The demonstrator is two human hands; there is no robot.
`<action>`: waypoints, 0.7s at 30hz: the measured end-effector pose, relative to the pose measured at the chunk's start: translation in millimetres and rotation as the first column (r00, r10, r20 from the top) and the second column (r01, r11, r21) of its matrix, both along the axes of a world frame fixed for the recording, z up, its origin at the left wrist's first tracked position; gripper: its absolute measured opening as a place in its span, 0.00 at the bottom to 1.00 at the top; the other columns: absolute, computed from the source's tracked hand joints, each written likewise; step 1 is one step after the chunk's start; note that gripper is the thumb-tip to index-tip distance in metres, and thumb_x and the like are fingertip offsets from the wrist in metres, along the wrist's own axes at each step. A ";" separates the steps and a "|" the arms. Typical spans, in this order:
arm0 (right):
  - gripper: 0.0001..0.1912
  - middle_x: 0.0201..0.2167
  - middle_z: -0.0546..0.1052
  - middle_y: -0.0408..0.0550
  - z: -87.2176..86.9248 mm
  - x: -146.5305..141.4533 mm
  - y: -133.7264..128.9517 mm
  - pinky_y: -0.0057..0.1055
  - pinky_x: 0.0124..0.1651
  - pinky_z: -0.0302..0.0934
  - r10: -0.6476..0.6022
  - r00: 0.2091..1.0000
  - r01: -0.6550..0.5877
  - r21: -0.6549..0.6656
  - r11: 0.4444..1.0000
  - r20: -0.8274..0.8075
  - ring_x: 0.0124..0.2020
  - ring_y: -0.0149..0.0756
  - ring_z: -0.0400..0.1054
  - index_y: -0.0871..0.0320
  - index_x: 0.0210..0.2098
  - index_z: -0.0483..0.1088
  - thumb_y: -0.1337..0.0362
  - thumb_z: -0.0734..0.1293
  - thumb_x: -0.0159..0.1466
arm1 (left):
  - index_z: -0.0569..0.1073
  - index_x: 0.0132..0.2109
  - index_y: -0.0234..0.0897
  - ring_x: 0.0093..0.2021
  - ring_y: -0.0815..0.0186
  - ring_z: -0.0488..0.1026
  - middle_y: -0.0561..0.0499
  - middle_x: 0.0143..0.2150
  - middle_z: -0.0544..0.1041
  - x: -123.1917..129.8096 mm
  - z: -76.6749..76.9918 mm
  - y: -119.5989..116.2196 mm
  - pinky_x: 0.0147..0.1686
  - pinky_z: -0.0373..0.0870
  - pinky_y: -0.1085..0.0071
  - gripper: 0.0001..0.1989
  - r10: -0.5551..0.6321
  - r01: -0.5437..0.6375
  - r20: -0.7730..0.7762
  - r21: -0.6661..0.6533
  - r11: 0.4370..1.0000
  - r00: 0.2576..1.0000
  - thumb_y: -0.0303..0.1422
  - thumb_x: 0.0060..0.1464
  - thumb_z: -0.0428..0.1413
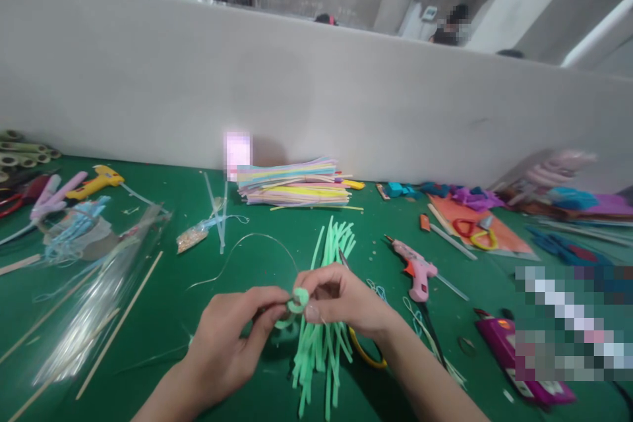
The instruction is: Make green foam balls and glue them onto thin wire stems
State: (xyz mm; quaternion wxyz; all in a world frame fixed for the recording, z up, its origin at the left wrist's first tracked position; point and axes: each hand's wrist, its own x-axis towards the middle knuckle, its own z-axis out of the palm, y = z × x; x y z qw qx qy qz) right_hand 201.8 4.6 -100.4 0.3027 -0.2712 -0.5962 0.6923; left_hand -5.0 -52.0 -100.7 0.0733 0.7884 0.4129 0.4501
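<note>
My left hand (230, 336) pinches a small curled green pipe cleaner (298, 301) between thumb and fingertips. From the other side, my right hand (341, 297) closes its thumb and index finger on the same piece. A thin wire (257, 235) arcs from the fingers out to the left across the table. Beneath my right hand lies a bundle of loose green pipe cleaners (316, 356). Scissors with a yellow handle (368, 353) lie partly hidden under that hand and wrist.
A pastel pipe-cleaner bundle (297, 188) lies by the white partition (148, 79). On the right are a pink glue gun (415, 267), red-yellow scissors (477, 232) and a magenta box (524, 362). Leftward lie a yellow glue gun (99, 182), transparent plastic (99, 303) and thin sticks (121, 323).
</note>
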 end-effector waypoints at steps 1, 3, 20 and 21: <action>0.16 0.29 0.76 0.42 -0.1 -0.1 0.3 0.27 0.32 0.63 -0.005 1.000 0.005 0.012 1.000 -0.005 0.28 0.28 0.68 0.59 0.29 0.76 0.53 0.78 0.52 | 0.74 0.44 0.45 0.26 0.76 0.79 0.61 0.32 0.83 0.0 1.4 0.8 0.29 0.71 0.81 0.06 -0.010 0.010 0.009 -0.012 1.000 1.000 0.34 0.68 0.52; 0.14 0.28 0.75 0.42 1.7 0.9 0.7 0.26 0.31 0.62 -0.029 1.000 0.029 0.050 0.998 0.000 0.27 0.27 0.67 0.59 0.30 0.75 0.55 0.76 0.55 | 0.75 0.44 0.45 0.26 0.76 0.80 0.61 0.32 0.84 0.5 3.3 2.4 0.28 0.71 0.82 0.06 -0.025 0.026 0.025 -0.031 0.999 0.999 0.34 0.67 0.52; 0.04 0.35 0.77 0.46 38.1 10.5 -18.4 0.28 0.40 0.66 -0.516 0.842 0.066 0.918 0.392 0.160 0.36 0.31 0.71 0.58 0.40 0.72 0.70 0.65 0.68 | 0.77 0.51 0.38 0.37 0.72 0.84 0.53 0.40 0.86 1.0 -6.6 11.8 0.38 0.77 0.82 0.10 -0.011 0.011 -0.001 0.042 0.999 1.000 0.30 0.67 0.52; 0.05 0.35 0.77 0.47 40.2 9.1 -21.9 0.28 0.39 0.66 -0.547 0.820 0.018 0.947 0.320 0.169 0.36 0.32 0.70 0.59 0.41 0.73 0.71 0.65 0.68 | 0.76 0.50 0.38 0.37 0.71 0.84 0.53 0.41 0.86 0.8 -8.7 12.0 0.38 0.77 0.82 0.10 -0.011 0.012 -0.016 0.055 0.998 1.000 0.29 0.67 0.53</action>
